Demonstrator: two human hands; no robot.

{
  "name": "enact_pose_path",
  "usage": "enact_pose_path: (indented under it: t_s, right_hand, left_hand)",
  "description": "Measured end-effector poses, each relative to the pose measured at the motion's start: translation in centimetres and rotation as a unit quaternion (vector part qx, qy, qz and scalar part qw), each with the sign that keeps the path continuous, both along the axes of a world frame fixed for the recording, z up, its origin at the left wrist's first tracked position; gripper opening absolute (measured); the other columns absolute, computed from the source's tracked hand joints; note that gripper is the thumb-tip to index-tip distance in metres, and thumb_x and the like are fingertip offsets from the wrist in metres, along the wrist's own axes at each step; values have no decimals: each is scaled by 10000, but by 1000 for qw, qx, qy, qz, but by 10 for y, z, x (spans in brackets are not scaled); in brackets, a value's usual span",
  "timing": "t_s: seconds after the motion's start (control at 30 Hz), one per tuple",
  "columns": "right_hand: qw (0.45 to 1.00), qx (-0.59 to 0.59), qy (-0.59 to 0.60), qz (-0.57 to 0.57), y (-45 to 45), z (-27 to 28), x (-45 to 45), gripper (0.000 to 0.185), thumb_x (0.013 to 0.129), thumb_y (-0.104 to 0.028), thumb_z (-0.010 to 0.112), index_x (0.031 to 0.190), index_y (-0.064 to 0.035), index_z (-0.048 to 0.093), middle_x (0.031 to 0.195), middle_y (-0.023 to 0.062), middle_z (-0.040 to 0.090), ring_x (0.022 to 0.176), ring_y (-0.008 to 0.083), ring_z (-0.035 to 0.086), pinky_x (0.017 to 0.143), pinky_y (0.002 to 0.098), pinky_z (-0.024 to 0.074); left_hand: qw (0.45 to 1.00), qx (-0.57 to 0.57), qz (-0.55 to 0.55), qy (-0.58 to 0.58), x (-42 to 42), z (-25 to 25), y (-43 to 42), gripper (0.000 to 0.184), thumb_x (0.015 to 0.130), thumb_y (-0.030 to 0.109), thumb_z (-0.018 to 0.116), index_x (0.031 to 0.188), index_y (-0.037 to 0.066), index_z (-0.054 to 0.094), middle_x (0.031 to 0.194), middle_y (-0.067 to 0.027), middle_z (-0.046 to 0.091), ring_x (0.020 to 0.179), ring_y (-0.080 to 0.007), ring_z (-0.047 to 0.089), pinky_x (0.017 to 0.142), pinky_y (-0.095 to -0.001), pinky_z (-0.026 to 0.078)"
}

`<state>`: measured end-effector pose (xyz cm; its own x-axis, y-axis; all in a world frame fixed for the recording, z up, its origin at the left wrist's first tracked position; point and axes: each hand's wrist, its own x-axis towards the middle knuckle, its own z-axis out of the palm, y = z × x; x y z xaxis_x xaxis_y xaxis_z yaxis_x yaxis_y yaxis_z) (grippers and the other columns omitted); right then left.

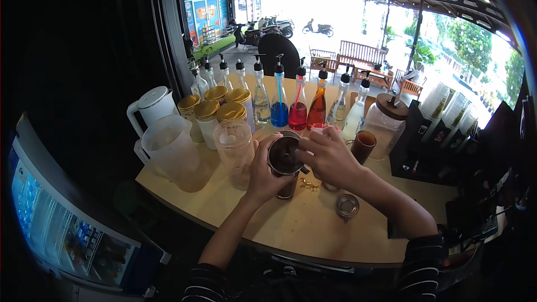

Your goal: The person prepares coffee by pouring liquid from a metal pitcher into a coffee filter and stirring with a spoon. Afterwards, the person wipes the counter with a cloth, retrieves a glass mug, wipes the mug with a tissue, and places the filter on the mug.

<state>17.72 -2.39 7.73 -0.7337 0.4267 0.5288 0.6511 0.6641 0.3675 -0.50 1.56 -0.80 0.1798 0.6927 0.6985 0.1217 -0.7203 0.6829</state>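
Note:
My left hand point(265, 172) is wrapped round a metal cup point(285, 141) with dark contents, held tilted so that its mouth faces me. Below the cup a glass with dark liquid point(286, 189) shows in part; whether they touch is hidden. My right hand point(327, 154) is closed at the cup's right rim, fingers pinched over the opening. What it holds, if anything, I cannot make out. A round metal piece with a small tab point(347, 206), like a lid or strainer, lies on the wooden counter point(307, 235), near a small golden-brown patch point(309, 184).
Pump bottles of coloured syrup point(279, 113) line the counter's back. Gold-lidded jars point(207, 114), a clear plastic jar point(234, 145) and pitchers point(170, 148) stand left. Right are a brown mug point(363, 146), a wooden-lidded jar point(386, 123) and a cup rack point(430, 151).

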Motion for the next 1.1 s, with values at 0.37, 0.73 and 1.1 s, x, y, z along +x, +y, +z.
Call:
enact_pose_path:
  t_s: [0.37, 0.73, 1.1]
  right_hand:
    - [992, 60, -107, 7, 9, 21, 5, 87, 739, -187, 618, 817, -150, 626, 885, -29, 557, 945, 133, 521, 837, 341, 376]
    - [996, 14, -84, -6, 4, 11, -4, 87, 722, -173, 630, 792, -123, 623, 897, -1, 568, 939, 143, 530, 771, 307, 382]
    - [1000, -6, -27, -8, 6, 7, -1, 150, 710, -133, 634, 859, -124, 630, 912, 4, 560, 927, 153, 532, 803, 337, 384]
  left_hand:
    - [996, 38, -23, 84, -3, 3, 7, 858, 548, 152, 852, 1291, 62, 433, 1252, -115, 504, 1198, -249, 494, 1041, -379, 376]
    - [996, 40, 19, 76, 1, 3, 4, 849, 537, 136, 849, 1274, 48, 436, 1239, -121, 477, 1190, -264, 482, 1031, -376, 386]
    - [999, 30, 28, 34, 8, -5, 3, 812, 587, 183, 809, 1293, 105, 417, 1258, -90, 517, 1213, -283, 479, 1124, -530, 131]
